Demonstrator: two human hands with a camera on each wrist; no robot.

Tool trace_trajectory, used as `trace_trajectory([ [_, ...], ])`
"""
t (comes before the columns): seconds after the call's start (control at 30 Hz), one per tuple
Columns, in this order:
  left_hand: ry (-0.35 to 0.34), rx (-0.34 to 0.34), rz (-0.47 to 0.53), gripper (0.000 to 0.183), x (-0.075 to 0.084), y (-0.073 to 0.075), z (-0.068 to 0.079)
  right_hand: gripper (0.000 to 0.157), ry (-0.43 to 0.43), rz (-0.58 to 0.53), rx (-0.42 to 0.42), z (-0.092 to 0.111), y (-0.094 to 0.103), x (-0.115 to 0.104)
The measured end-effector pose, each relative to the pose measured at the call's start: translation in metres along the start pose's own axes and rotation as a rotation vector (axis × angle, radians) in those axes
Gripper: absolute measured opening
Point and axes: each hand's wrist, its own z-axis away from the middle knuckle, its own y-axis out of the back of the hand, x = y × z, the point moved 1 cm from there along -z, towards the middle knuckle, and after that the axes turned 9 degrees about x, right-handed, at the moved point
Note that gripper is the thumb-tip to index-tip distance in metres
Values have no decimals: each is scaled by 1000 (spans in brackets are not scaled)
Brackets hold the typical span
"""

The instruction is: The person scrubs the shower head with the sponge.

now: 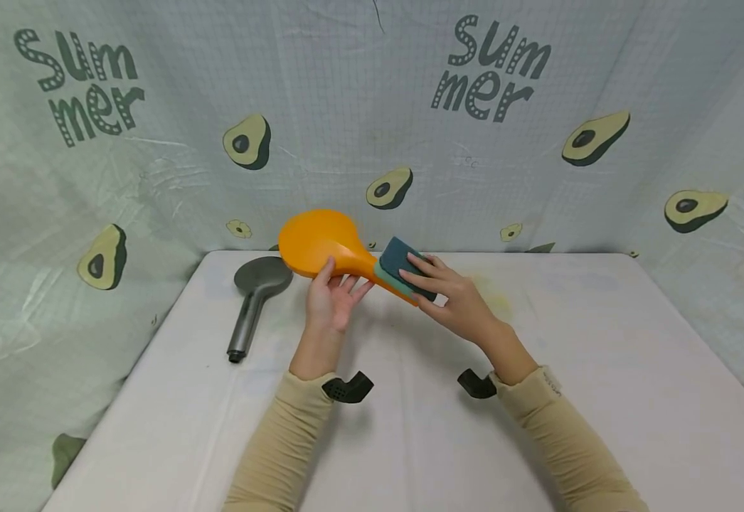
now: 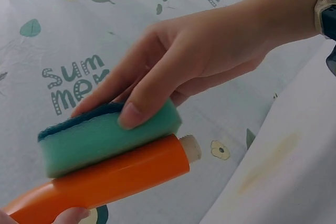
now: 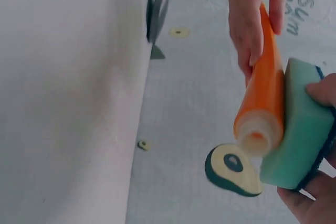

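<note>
An orange shower head point(image 1: 321, 242) is held up above the far part of the table, its round head to the left. My left hand point(image 1: 330, 302) grips it from below near the neck, thumb on the near side. In the right wrist view, the pale threaded end point(image 3: 257, 135) of its handle faces the camera. My right hand point(image 1: 458, 299) pinches a sponge point(image 2: 113, 137) by its sides. The sponge's light green foam lies along the orange handle point(image 2: 131, 166), and the dark scouring side faces away from it.
A grey shower head point(image 1: 257, 295) lies on the white-covered table point(image 1: 404, 441), left of my left hand. Behind the table hangs a pale curtain point(image 1: 327, 85) printed with avocados and lettering. Dark devices point(image 1: 348, 388) sit at both wrists. A faint yellow stain point(image 1: 493, 295) marks the cloth.
</note>
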Motion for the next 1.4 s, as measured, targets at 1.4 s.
trace_trajectory([
  [1.4,42,64,-16,51,2,0,2,43,44,-103,-110,9,10,9],
])
